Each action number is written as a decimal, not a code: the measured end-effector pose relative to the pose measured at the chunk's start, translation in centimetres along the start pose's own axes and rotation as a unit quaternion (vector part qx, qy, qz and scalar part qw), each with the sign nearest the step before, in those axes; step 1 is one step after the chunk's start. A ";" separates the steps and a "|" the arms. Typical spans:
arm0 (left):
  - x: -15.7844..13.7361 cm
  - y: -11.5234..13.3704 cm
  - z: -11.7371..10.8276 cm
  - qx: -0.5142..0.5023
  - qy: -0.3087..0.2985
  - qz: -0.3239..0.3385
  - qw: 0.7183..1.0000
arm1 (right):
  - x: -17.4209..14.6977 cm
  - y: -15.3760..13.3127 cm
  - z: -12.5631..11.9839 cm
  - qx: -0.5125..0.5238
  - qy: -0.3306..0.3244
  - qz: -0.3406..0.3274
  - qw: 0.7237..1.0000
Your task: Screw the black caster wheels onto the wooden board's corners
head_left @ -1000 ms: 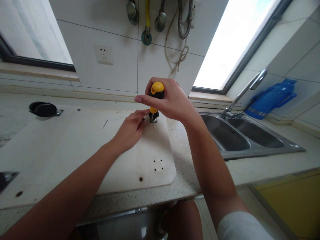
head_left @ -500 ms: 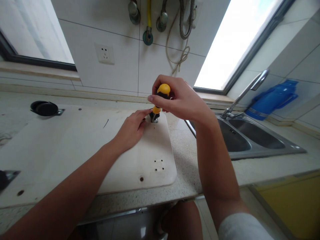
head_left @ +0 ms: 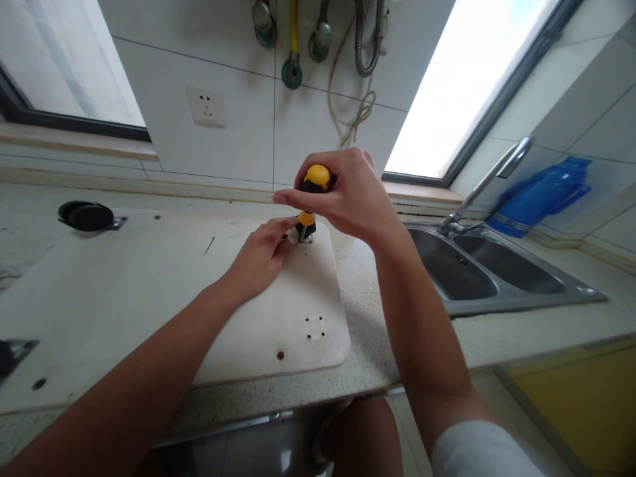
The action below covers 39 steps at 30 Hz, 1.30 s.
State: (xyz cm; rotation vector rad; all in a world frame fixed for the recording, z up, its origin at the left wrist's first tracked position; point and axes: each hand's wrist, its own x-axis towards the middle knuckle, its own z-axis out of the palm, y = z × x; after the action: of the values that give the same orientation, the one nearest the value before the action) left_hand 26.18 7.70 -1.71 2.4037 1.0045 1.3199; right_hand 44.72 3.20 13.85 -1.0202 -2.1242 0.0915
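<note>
My right hand [head_left: 350, 195] is closed around the yellow-and-black handle of a screwdriver [head_left: 318, 177], with the thumb stretched out to the left. The screwdriver stands nearly upright, its tip down at the metal plate of a black caster wheel [head_left: 307, 230] near the far right corner of a white board [head_left: 243, 344]. Resting on the board, my left hand [head_left: 261, 258] has its fingers curled against the left side of that caster. The fingertips are partly hidden. Four small screw holes form a square at the board's near right corner.
Another caster [head_left: 88, 216] is on the board's far left, and part of a third [head_left: 17, 354] shows at the left edge. To the right are a double steel sink [head_left: 452, 265], a faucet [head_left: 514, 156] and a blue thermos-like jug [head_left: 541, 195]. Pipe valves and a socket [head_left: 206, 106] are on the wall.
My right hand has turned and shifted slightly left, with the thumb now reaching further out past the handle. The screwdriver's top has moved a little left. My left hand stays at the caster.
</note>
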 end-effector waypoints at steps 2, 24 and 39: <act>0.0 0.0 0.0 0.001 -0.002 -0.002 1.000 | 0.0 0.0 0.3 -0.011 0.009 -0.003 1.000; 0.0 -0.5 0.3 0.004 0.011 0.026 1.000 | -14.1 7.9 6.6 0.330 0.467 0.252 0.781; -1.9 3.2 -11.8 0.152 0.099 -0.046 0.982 | -15.3 13.0 9.5 0.396 0.473 0.349 0.705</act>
State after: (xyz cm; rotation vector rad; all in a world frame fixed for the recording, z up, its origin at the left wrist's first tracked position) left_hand 17.45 2.61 5.36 2.4339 1.4485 1.4900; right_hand 52.68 3.75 -6.85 -0.9368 -0.5410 0.6393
